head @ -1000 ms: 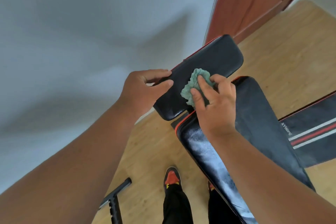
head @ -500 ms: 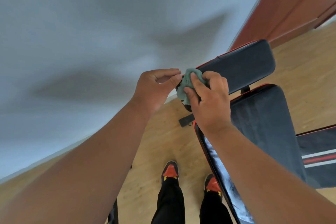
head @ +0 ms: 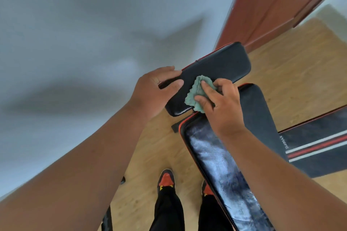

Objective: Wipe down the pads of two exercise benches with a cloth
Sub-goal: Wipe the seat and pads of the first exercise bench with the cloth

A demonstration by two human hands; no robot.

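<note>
A black bench with red edging runs from the centre to the lower right. Its small seat pad (head: 223, 65) sits at the far end, and its long back pad (head: 262, 118) shows pale streaks near me. My right hand (head: 222, 104) holds a crumpled green cloth (head: 197, 90) and presses it onto the near part of the seat pad. My left hand (head: 155, 91) grips the left edge of that pad, thumb on top and fingers along the side. A second bench pad (head: 319, 144), black with white and red stripes, lies at the right.
A grey wall (head: 75, 43) fills the left and top. A red-brown door (head: 281, 2) stands at the upper right. Wooden floor (head: 159, 148) lies below, with my two shoes (head: 166, 179) beside the bench and a black metal foot (head: 107, 217) at the bottom left.
The cloth and my right hand slid from the pad's left end back toward its middle. My left hand stays on the pad's left edge. The view shifted back to the right.
</note>
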